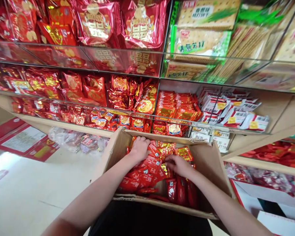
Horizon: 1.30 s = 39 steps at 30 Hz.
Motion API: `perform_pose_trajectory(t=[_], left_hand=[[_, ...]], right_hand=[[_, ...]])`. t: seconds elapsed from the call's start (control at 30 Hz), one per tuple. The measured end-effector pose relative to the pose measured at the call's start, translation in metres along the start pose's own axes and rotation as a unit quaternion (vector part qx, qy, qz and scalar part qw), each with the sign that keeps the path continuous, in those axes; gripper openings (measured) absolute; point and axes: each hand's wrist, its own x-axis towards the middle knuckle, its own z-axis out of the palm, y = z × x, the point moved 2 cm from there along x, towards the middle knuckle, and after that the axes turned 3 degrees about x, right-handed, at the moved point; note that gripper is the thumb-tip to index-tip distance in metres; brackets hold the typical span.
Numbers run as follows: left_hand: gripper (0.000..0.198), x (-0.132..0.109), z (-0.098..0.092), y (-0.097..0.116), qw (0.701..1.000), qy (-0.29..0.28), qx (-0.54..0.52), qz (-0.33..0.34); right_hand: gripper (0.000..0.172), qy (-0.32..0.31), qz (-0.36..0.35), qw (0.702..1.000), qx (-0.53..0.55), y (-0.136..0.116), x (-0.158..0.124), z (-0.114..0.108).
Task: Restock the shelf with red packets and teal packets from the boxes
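An open cardboard box (206, 160) sits at my lap, partly filled with red and gold snack packets (147, 167). Inside it, at the back left, my left hand (139, 150) is closed, its fingers curled down over red packets; the fingertips are partly hidden. My right hand (178, 164) reaches into the middle of the box, with thumb and fingers pinched at a shiny gold-and-red packet (165, 170). Several red packets (180, 191) stand on edge below that hand, near the box's front wall.
Just behind the box rise shelf bins with clear fronts, holding red snack packets (178, 106), white packets (236, 111) and green-edged cracker packs (199, 42). Bagged goods (81, 141) lie under the shelf at left. A white carton (272, 200) stands on the right.
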Motion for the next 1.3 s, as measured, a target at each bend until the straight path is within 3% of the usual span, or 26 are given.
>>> perform_pose_trajectory(t=[0.17, 0.23, 0.27, 0.33, 0.4, 0.5, 0.6, 0.67, 0.73, 0.83, 0.9, 1.0, 1.07, 1.13, 1.2, 1.3], left_hand=[[0.024, -0.006, -0.008, 0.002, 0.994, -0.023, -0.095, 0.049], [0.023, -0.009, -0.009, 0.007, 0.977, -0.027, -0.204, 0.062], [0.024, -0.009, -0.010, 0.010, 0.956, -0.030, -0.285, 0.060], [0.026, -0.011, -0.009, 0.015, 0.888, -0.046, -0.457, 0.039], [0.030, -0.012, -0.008, 0.020, 0.825, -0.052, -0.563, 0.007], [0.031, -0.016, -0.007, 0.028, 0.760, -0.023, -0.649, -0.038], [0.027, -0.021, -0.007, 0.035, 0.692, 0.009, -0.717, -0.079], [0.022, -0.024, -0.007, 0.038, 0.670, 0.015, -0.736, -0.090], [0.016, -0.027, -0.010, 0.041, 0.684, 0.019, -0.726, -0.065], [0.006, -0.031, -0.022, 0.046, 0.782, 0.083, -0.616, 0.054], [0.010, -0.036, -0.031, 0.051, 0.848, 0.136, -0.488, 0.154], [0.021, -0.043, -0.037, 0.058, 0.893, 0.157, -0.333, 0.260], [0.023, -0.047, -0.037, 0.061, 0.901, 0.141, -0.300, 0.280], [0.030, -0.047, -0.034, 0.061, 0.897, 0.119, -0.344, 0.253], [0.043, -0.044, -0.027, 0.059, 0.867, 0.091, -0.451, 0.190], [0.051, -0.035, -0.012, 0.055, 0.800, 0.018, -0.595, 0.070]], right_hand=[[0.039, 0.104, -0.018, 0.993, 0.062, -0.014, 0.001, -0.006], [0.044, 0.124, -0.040, 0.988, 0.088, -0.023, 0.001, -0.010], [0.042, 0.122, -0.045, 0.986, 0.107, -0.026, 0.000, -0.011], [0.032, 0.105, -0.040, 0.981, 0.157, -0.030, -0.001, -0.012], [0.027, 0.078, -0.030, 0.975, 0.208, -0.032, -0.002, -0.013], [0.026, 0.074, -0.027, 0.971, 0.224, -0.033, -0.005, -0.017], [0.026, 0.122, -0.044, 0.982, 0.136, -0.038, -0.009, -0.025], [0.025, 0.157, -0.062, 0.983, 0.078, -0.043, -0.011, -0.031], [0.023, 0.194, -0.077, 0.975, 0.074, -0.049, -0.013, -0.035], [0.035, 0.240, -0.049, 0.945, 0.215, -0.054, -0.016, -0.036], [0.042, 0.204, -0.004, 0.908, 0.366, -0.058, -0.017, -0.033], [0.039, 0.108, 0.020, 0.860, 0.499, -0.068, -0.019, -0.029], [0.035, 0.095, 0.010, 0.852, 0.515, -0.071, -0.020, -0.030], [0.032, 0.116, 0.000, 0.853, 0.508, -0.070, -0.021, -0.032], [0.031, 0.145, 0.002, 0.860, 0.489, -0.065, -0.020, -0.034], [0.031, 0.187, 0.015, 0.869, 0.458, -0.058, -0.020, -0.035]])
